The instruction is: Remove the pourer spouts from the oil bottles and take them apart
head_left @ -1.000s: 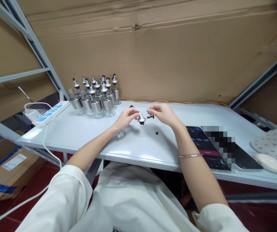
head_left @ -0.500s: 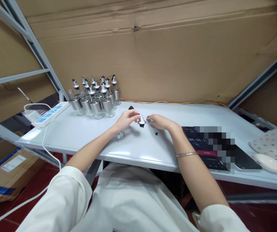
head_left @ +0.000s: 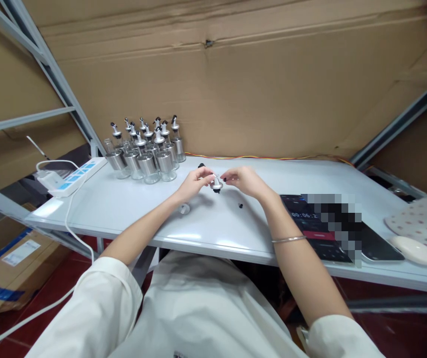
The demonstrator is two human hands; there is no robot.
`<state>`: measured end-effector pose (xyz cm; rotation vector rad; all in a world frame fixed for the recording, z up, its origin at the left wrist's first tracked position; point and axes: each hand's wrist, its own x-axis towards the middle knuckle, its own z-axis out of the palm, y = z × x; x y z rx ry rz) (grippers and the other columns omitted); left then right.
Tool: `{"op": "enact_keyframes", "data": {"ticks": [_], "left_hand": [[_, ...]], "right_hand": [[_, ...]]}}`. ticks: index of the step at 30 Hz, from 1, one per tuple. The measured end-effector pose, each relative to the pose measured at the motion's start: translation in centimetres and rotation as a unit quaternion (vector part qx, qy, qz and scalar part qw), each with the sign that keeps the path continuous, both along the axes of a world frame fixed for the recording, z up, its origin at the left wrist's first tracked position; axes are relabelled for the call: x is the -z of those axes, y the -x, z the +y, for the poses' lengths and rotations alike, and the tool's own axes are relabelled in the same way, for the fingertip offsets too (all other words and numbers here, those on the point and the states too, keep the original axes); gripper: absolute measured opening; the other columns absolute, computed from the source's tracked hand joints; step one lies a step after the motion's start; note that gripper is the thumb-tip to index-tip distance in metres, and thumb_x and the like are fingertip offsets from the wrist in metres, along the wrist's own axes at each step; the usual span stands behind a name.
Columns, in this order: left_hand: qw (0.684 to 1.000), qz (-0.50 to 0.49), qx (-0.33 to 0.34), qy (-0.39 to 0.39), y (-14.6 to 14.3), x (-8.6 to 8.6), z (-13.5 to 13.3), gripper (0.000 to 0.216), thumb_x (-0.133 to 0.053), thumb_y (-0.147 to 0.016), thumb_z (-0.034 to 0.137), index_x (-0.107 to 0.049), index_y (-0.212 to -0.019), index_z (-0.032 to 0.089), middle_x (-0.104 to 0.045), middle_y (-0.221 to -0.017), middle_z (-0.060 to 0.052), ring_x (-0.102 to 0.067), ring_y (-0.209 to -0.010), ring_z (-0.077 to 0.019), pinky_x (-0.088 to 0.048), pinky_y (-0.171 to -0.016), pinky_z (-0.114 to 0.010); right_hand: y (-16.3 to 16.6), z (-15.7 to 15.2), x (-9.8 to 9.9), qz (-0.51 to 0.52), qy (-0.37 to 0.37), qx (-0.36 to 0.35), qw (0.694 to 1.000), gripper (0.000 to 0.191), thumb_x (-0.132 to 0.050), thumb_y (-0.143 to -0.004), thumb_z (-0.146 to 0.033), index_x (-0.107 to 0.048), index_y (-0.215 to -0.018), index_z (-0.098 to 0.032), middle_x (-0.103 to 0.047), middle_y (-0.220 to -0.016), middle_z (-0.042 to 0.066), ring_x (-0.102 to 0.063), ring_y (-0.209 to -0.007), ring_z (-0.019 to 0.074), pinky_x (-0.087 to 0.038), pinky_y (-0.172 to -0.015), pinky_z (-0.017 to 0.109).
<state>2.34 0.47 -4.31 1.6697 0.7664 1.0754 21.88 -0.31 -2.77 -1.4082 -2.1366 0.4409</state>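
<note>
My left hand (head_left: 194,184) pinches a silver pourer spout (head_left: 216,186) with a black stopper underneath, holding it above the table. Close by on its right, my right hand (head_left: 246,182) has its fingers drawn together at the spout's top. A small black piece (head_left: 224,179) shows at those fingertips, too small to make out its kind. Partly behind my left hand lies a black part (head_left: 201,165). A clear plastic cap (head_left: 184,209) rests below my left wrist, and another tiny black piece (head_left: 240,205) sits under my right hand.
Several glass oil bottles (head_left: 147,166) with steel sleeves stand at the back left, most topped with spouts. Beside them is a white power strip (head_left: 81,176). To the right lie a tablet showing a timer (head_left: 302,216) and a white mouse (head_left: 414,250). Cardboard (head_left: 258,99) walls the back.
My right hand has risen from near the table to the top of the spout, bringing the small black piece along. My left hand keeps the spout, shifted slightly left and up.
</note>
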Motion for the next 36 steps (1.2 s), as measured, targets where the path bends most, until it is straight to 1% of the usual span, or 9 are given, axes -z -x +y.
{"op": "enact_keyframes", "data": {"ticks": [2,6,13,16,20,23,27,32,36], "left_hand": [[1.000,-0.001,-0.017,-0.005,0.0,0.2,0.3,0.036,-0.068,-0.069,0.047,-0.059,-0.083,0.014,-0.063,-0.077,-0.002,-0.056,-0.070,-0.0112,-0.044,-0.068,-0.026],[1.000,-0.002,-0.027,0.000,0.1,0.2,0.4,0.038,-0.068,-0.068,0.048,-0.059,-0.083,0.013,-0.063,-0.077,-0.002,-0.056,-0.071,-0.0117,-0.044,-0.068,-0.026],[1.000,0.024,-0.010,0.000,0.1,-0.3,-0.2,0.035,-0.068,-0.070,0.044,-0.062,-0.084,0.012,-0.063,-0.076,-0.003,-0.054,-0.069,-0.0107,-0.043,-0.069,-0.026],[0.999,0.032,-0.008,0.004,0.1,-0.3,-0.3,0.035,-0.068,-0.071,0.043,-0.063,-0.085,0.012,-0.064,-0.076,-0.003,-0.055,-0.069,-0.0111,-0.043,-0.069,-0.027],[0.999,0.039,-0.005,-0.008,0.1,-0.5,-0.4,0.033,-0.068,-0.072,0.041,-0.065,-0.086,0.012,-0.065,-0.077,-0.003,-0.055,-0.068,-0.0108,-0.042,-0.069,-0.027],[0.999,0.032,-0.006,-0.024,0.1,-0.7,-0.6,0.032,-0.069,-0.070,0.040,-0.067,-0.087,0.012,-0.068,-0.082,-0.005,-0.056,-0.070,-0.0113,-0.042,-0.070,-0.027],[0.999,0.017,-0.018,-0.022,0.1,-0.8,-0.6,0.034,-0.071,-0.067,0.042,-0.068,-0.085,0.012,-0.070,-0.081,-0.006,-0.056,-0.068,-0.0119,-0.041,-0.067,-0.027],[0.999,-0.008,-0.036,-0.010,0.0,-0.7,-0.5,0.034,-0.073,-0.064,0.042,-0.067,-0.081,0.013,-0.068,-0.070,-0.003,-0.054,-0.061,-0.0097,-0.040,-0.060,-0.025],[0.999,-0.036,-0.020,0.004,-0.1,-0.4,-0.4,0.036,-0.075,-0.063,0.041,-0.065,-0.082,0.012,-0.067,-0.069,-0.002,-0.057,-0.061,-0.0097,-0.043,-0.063,-0.025]], "right_hand": [[0.2,-0.1,-0.2,0.020,-0.023,-0.001,1.000,0.022,-0.056,-0.075,-0.008,-0.073,-0.088,-0.016,-0.074,-0.080,0.006,-0.067,-0.073,0.0165,-0.050,-0.074,0.027],[0.6,-0.6,-0.7,0.056,-0.062,-0.004,0.996,0.022,-0.051,-0.075,-0.009,-0.071,-0.081,-0.016,-0.073,-0.079,0.005,-0.065,-0.072,0.0155,-0.050,-0.072,0.027],[1.0,-1.0,-1.2,0.205,-0.028,0.003,0.978,0.024,-0.047,-0.072,-0.013,-0.067,-0.086,-0.014,-0.071,-0.075,0.005,-0.066,-0.068,0.0153,-0.051,-0.070,0.028],[1.0,-1.1,-1.3,0.274,-0.004,-0.021,0.962,0.016,-0.057,-0.071,-0.021,-0.065,-0.084,-0.015,-0.070,-0.076,0.006,-0.067,-0.068,0.0163,-0.052,-0.069,0.030],[1.1,-1.1,-1.2,0.322,0.010,-0.039,0.946,0.021,-0.065,-0.068,-0.029,-0.060,-0.084,-0.016,-0.071,-0.078,0.006,-0.068,-0.072,0.0181,-0.052,-0.070,0.031],[1.3,-1.0,-1.1,0.333,0.015,-0.059,0.941,0.022,-0.065,-0.071,-0.031,-0.060,-0.086,-0.016,-0.073,-0.083,0.008,-0.069,-0.078,0.0192,-0.052,-0.071,0.032],[1.5,-1.0,-0.9,0.317,0.005,-0.078,0.945,0.024,-0.064,-0.074,-0.036,-0.063,-0.086,-0.015,-0.073,-0.083,0.009,-0.068,-0.073,0.0181,-0.051,-0.067,0.031],[2.0,-1.1,-0.9,0.283,-0.029,-0.051,0.957,0.022,-0.065,-0.072,-0.035,-0.069,-0.082,-0.016,-0.072,-0.081,0.007,-0.065,-0.070,0.0175,-0.050,-0.064,0.030],[2.4,-1.4,-1.1,0.258,-0.076,-0.035,0.963,0.017,-0.065,-0.072,-0.033,-0.072,-0.078,-0.018,-0.072,-0.084,0.007,-0.064,-0.074,0.0178,-0.050,-0.066,0.030]]}}
